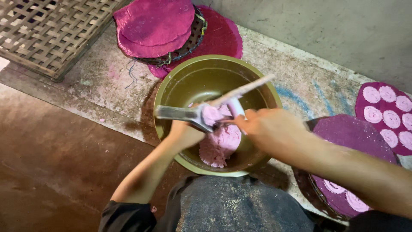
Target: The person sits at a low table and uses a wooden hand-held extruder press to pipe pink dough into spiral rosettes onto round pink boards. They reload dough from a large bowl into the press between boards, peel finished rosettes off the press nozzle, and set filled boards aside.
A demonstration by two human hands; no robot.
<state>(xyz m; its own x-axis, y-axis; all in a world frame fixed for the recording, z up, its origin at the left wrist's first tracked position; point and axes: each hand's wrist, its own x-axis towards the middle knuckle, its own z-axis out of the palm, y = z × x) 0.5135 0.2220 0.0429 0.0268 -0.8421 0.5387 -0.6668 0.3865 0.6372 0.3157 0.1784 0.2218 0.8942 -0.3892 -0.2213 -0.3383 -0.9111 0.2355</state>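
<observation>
A round olive-green bowl (171,90) stands on a stained concrete step, with a lump of pink dough (221,146) in its bottom. My left hand (184,133) is over the bowl's near rim and holds a metal spoon (184,114) loaded with pink dough. My right hand (268,126) reaches in from the right and grips a thin flat stick (244,89), its lower end pressed on the dough in the spoon. Both hands are above the middle of the bowl.
A stack of magenta cloth-covered round trays (156,25) lies behind the bowl. At right, more magenta rounds (384,116) carry several pink dough discs. A woven bamboo mat (47,30) leans at top left. My knee (240,206) is in front of the bowl.
</observation>
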